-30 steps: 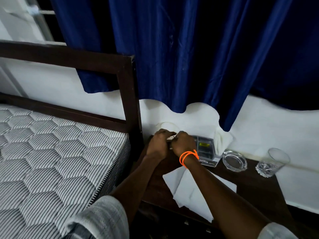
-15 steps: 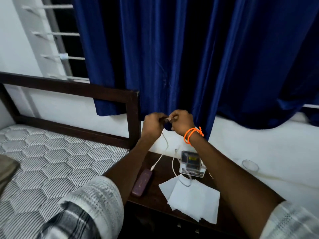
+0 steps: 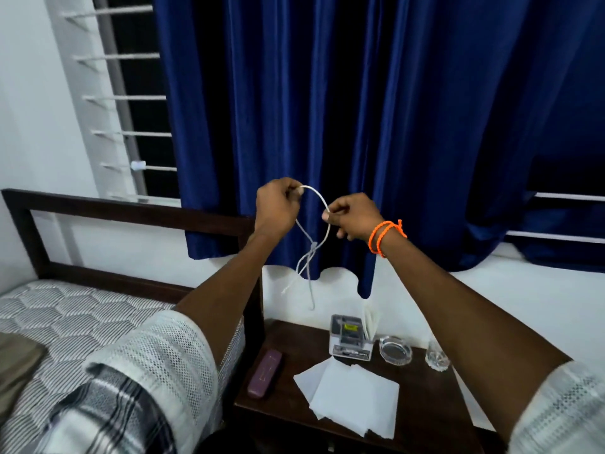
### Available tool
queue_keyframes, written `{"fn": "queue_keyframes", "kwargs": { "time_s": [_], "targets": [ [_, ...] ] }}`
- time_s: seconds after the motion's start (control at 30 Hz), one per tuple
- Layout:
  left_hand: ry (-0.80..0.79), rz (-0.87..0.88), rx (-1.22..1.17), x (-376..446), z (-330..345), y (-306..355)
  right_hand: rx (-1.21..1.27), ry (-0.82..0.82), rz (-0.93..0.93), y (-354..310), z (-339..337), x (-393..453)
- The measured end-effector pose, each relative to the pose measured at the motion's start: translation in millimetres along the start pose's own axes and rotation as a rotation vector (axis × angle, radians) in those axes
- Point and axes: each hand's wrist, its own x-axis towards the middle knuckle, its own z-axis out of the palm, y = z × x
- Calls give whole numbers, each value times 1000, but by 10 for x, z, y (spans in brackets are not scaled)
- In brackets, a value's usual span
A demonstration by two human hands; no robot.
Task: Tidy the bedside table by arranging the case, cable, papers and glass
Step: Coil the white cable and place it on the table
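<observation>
Cable (image 3: 315, 204) now hangs in the air above the bedside table (image 3: 425, 404), lifted off it since half a second ago, with the hands drawn apart. Left hand (image 3: 276, 208) and right hand (image 3: 355, 219) each pinch it, loose ends dangling. Coiling looks underway; case (image 3: 264, 372), papers (image 3: 352, 396) and glass (image 3: 436, 356) wait below.

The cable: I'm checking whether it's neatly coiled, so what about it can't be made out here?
- Head view: cable ends blurred against wall.
- Left hand and right hand hide the pinched parts.
- Knot or plain crossing below: too small to tell.
</observation>
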Motion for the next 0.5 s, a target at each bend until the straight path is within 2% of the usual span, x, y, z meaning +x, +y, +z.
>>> {"fn": "queue_keyframes", "kwargs": {
  "time_s": [0.3,0.5],
  "targets": [
    [-38,10,-145,73,9,419,140,114,29,-102,-600,-89],
    [-88,64,-225,81,25,758,293,96,-6,-194,-780,-165]
  ]
}}
